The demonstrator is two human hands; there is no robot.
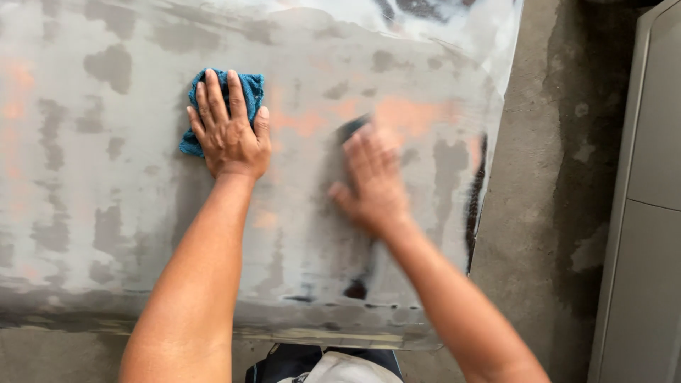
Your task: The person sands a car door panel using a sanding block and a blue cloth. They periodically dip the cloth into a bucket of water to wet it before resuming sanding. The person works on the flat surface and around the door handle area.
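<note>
The left hand (228, 128) lies spread flat on a blue cloth (245, 86); the blurred right hand (372, 181) presses a dark sanding block (351, 129) on the grey panel (106, 177) — uneven pressure could gouge the filler.

Body panel (106, 213) — dull grey, mottled with darker grey patches and faded orange-pink blotches, black streaks near its right edge. Cloth (248, 89) under the left hand (230, 135) — teal-blue, nubby weave. Block (351, 128) under the blurred right hand (372, 181) — dark, near black. Concrete floor (539, 177) — grey-brown, stained darker. Cabinet (649, 213) — pale grey.
</note>
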